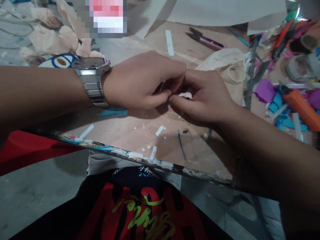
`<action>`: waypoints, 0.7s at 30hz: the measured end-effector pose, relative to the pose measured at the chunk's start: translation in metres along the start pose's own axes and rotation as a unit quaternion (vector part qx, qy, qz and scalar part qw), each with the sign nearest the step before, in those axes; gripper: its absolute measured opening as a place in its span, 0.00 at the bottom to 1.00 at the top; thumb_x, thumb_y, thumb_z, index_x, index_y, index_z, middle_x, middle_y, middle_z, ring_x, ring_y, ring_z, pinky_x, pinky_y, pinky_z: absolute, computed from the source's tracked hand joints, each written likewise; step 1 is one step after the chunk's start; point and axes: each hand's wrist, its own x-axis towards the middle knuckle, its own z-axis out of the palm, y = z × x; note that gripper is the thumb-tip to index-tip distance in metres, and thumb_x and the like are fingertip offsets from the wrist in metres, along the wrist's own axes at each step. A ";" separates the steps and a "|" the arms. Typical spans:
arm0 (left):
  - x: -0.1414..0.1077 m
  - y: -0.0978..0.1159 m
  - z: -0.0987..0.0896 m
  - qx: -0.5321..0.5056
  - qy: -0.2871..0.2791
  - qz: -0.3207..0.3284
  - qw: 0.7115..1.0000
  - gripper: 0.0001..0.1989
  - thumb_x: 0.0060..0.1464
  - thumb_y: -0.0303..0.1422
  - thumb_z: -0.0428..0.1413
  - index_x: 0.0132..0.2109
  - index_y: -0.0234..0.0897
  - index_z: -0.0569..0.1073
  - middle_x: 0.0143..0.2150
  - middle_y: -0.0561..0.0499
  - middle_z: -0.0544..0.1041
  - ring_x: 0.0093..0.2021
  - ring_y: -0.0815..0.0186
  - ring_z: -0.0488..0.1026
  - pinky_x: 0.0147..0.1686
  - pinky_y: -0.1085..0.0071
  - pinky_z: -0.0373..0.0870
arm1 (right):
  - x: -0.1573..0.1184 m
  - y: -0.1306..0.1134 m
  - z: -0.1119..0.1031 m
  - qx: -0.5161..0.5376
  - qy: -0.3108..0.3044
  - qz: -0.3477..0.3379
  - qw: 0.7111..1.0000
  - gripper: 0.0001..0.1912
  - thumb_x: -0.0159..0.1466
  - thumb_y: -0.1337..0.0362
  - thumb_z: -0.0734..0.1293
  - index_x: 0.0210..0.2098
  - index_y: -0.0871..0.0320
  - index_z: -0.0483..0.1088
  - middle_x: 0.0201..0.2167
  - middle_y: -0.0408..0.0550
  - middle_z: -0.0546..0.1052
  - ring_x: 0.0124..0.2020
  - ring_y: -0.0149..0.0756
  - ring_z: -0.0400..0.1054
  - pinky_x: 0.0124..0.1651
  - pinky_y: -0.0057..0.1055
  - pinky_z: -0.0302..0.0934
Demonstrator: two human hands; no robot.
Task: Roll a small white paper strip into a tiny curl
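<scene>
My left hand (142, 81), with a metal-banded wristwatch (92, 80), is closed, its thumb and fingertips pinched together over the tabletop (130, 125). Against those fingertips, my right hand (207, 95) is closed too. A small pale, folded piece (185, 96) that looks like paper or cloth shows between the right thumb and curled fingers. What the left fingertips grip is hidden. Thread snips (205, 39) lie beyond the hands, near a white strip (169, 42). Right of my right hand is a pale yellowish ring (234, 74), with crumpled pale sheeting (220, 59) behind it.
Crumpled peach pieces (55, 40) are heaped at the back left. On the right are an orange-handled tool (303, 110), purple scraps (265, 90) and a clear tape roll (298, 68). White paper (212, 11) spreads across the back. Small white strips (159, 130) lie near the front edge.
</scene>
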 end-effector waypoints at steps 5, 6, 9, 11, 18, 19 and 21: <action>-0.001 0.000 0.000 0.007 -0.007 0.000 1.000 0.05 0.60 0.37 0.57 0.40 0.43 0.74 0.32 0.50 0.75 0.34 0.64 0.63 0.44 0.58 0.55 | 0.000 0.003 -0.001 -0.017 -0.002 -0.017 1.000 0.05 0.69 0.63 0.73 0.40 0.58 0.77 0.37 0.49 0.82 0.37 0.33 0.74 0.44 0.38 0.66; -0.001 0.000 0.001 0.008 -0.008 -0.002 1.000 0.05 0.60 0.37 0.57 0.40 0.42 0.73 0.32 0.50 0.75 0.34 0.64 0.63 0.44 0.58 0.55 | 0.000 0.003 -0.002 -0.018 -0.005 -0.023 1.000 0.05 0.69 0.62 0.73 0.40 0.58 0.77 0.37 0.49 0.82 0.37 0.32 0.74 0.43 0.38 0.66; -0.002 0.000 0.001 0.012 -0.010 0.003 1.000 0.06 0.60 0.37 0.57 0.41 0.42 0.73 0.33 0.50 0.75 0.34 0.64 0.63 0.44 0.58 0.54 | 0.000 0.004 -0.003 -0.026 -0.002 -0.025 0.999 0.04 0.70 0.63 0.73 0.41 0.57 0.78 0.37 0.49 0.83 0.36 0.32 0.75 0.43 0.38 0.66; -0.002 0.000 0.002 0.024 -0.017 0.001 1.000 0.05 0.60 0.36 0.57 0.42 0.42 0.72 0.34 0.50 0.75 0.34 0.64 0.62 0.44 0.58 0.54 | -0.001 0.003 -0.002 -0.030 -0.001 -0.024 0.999 0.03 0.69 0.65 0.73 0.42 0.57 0.78 0.37 0.48 0.83 0.36 0.32 0.73 0.44 0.39 0.67; -0.001 0.000 0.006 0.062 -0.023 -0.002 0.998 0.08 0.58 0.39 0.54 0.43 0.41 0.70 0.35 0.49 0.72 0.34 0.65 0.58 0.46 0.58 0.52 | -0.003 -0.003 -0.003 -0.021 -0.008 -0.023 0.999 0.05 0.68 0.70 0.72 0.43 0.58 0.79 0.39 0.45 0.83 0.39 0.29 0.75 0.45 0.34 0.65; -0.002 0.000 0.005 0.082 -0.024 -0.001 0.996 0.09 0.58 0.39 0.53 0.43 0.41 0.71 0.35 0.50 0.72 0.34 0.66 0.59 0.47 0.59 0.53 | -0.003 -0.004 -0.003 -0.024 -0.007 -0.023 0.999 0.06 0.67 0.70 0.72 0.44 0.58 0.79 0.40 0.44 0.83 0.39 0.28 0.74 0.45 0.33 0.65; -0.004 0.000 0.005 0.123 -0.027 0.002 0.992 0.14 0.58 0.38 0.52 0.47 0.39 0.76 0.36 0.51 0.71 0.35 0.66 0.63 0.50 0.60 0.58 | -0.003 -0.006 -0.003 -0.036 0.001 -0.022 0.999 0.07 0.67 0.70 0.71 0.44 0.58 0.79 0.39 0.42 0.83 0.39 0.27 0.74 0.45 0.32 0.65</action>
